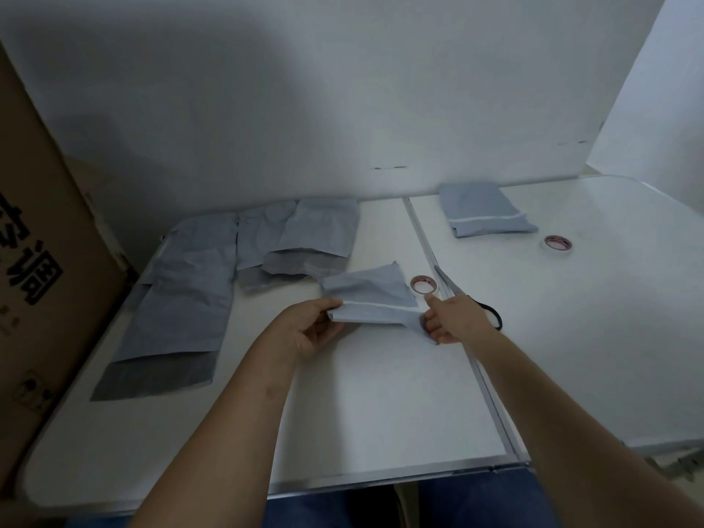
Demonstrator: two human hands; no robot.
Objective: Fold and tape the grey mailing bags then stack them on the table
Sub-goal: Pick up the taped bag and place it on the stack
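A: What is the biggest thing in front of you?

B: The white table (381,394). It fills the lower frame, with a metal seam running from 12 o'clock down toward 5.

A: And beside it?

B: A brown box (42,283) stands against the table's edge at 9 o'clock, with dark printing on its side.

A: Where are the unfolded bags?

B: The flat bags (190,299) lie overlapping on the table at 10 to 11 o'clock, some with darker flaps showing.

A: Any finished ones?

B: A stack (484,211) of folded bags sits at 1 o'clock, with a pale strip across it.

A: What are you holding?

B: The bag (371,299), half folded, just above the table's centre. Your left hand (308,329) pinches its left end, thumb on top. Your right hand (451,318) grips its right end, fingers curled round it.

A: Tools?

B: The scissors (464,295) lie along the seam, partly hidden behind your right hand. One tape roll (423,285) lies just beside the bag at its 2 o'clock. A second roll (558,243) lies near the stack at 2 o'clock.
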